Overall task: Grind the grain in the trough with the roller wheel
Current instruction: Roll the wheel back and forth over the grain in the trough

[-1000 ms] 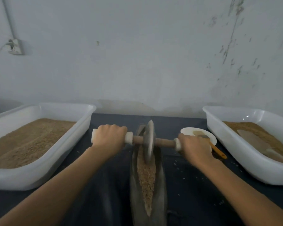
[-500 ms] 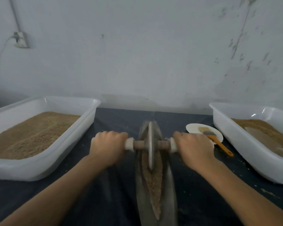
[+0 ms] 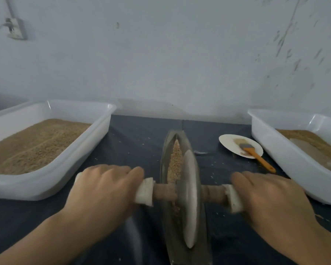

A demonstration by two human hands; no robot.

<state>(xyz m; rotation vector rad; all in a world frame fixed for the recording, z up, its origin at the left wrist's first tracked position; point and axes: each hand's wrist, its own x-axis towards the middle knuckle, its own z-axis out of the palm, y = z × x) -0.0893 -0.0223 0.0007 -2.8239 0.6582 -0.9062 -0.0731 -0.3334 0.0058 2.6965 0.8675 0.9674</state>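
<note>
**A:** So where's the roller wheel (image 3: 189, 197) sitting?

**B:** Standing on edge in the near half of the trough (image 3: 165, 150), right between the person's two hands. The left hand (image 3: 103, 190) is wrapped round the white grip on the left end of the axle, and the right hand (image 3: 266, 196) is curled over the white grip on the right end. Both knuckles-up, fingers clamped on the handle.

**A:** And the grain (image 3: 175, 159)?

**B:** Mostly piled in the far half of the trough, beyond the wheel, with a bit showing just beside the axle on the left.

**A:** Anything else on the counter (image 3: 138, 142)?

**B:** A white tub (image 3: 96, 134) of grain to the left, another white tub (image 3: 275, 148) on the right, and near that one a small plate (image 3: 229, 142) with an orange-handled brush (image 3: 256, 155) lying across it. Loose grains scattered round the trough too.
</note>
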